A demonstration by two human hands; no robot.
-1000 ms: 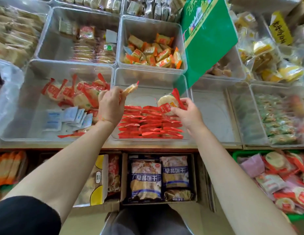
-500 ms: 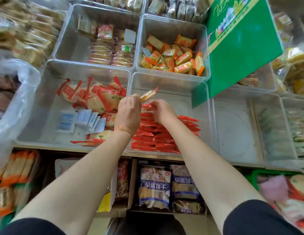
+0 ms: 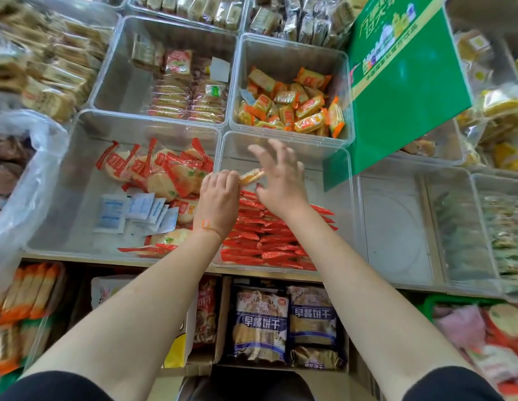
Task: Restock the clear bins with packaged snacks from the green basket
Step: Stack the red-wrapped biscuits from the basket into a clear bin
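My left hand (image 3: pixel 218 199) pinches a small wrapped rice cracker (image 3: pixel 251 176) above the middle clear bin (image 3: pixel 283 151). Red-wrapped crackers (image 3: pixel 266 241) stand packed in rows in the near half of that bin. My right hand (image 3: pixel 280 178) hovers over the bin just right of the cracker, fingers spread and holding nothing. The clear bin to the left (image 3: pixel 87 169) holds loose red-wrapped round crackers (image 3: pixel 162 172) and white sachets (image 3: pixel 136 211). The green basket (image 3: pixel 429 302) shows at the lower right edge with assorted packets (image 3: pixel 483 334) inside.
A bin of orange packets (image 3: pixel 292 108) sits behind the middle bin. A green sign (image 3: pixel 405 82) leans over its right side. An empty clear bin (image 3: pixel 393 227) lies to the right. Boxed biscuit bags (image 3: pixel 283 322) sit on the shelf below. A plastic bag (image 3: pixel 26 180) bulges at left.
My right hand set its red-wrapped cracker into the middle bin and now lifts away with fingers spread. The left hand still holds its cracker. The view shifted left.
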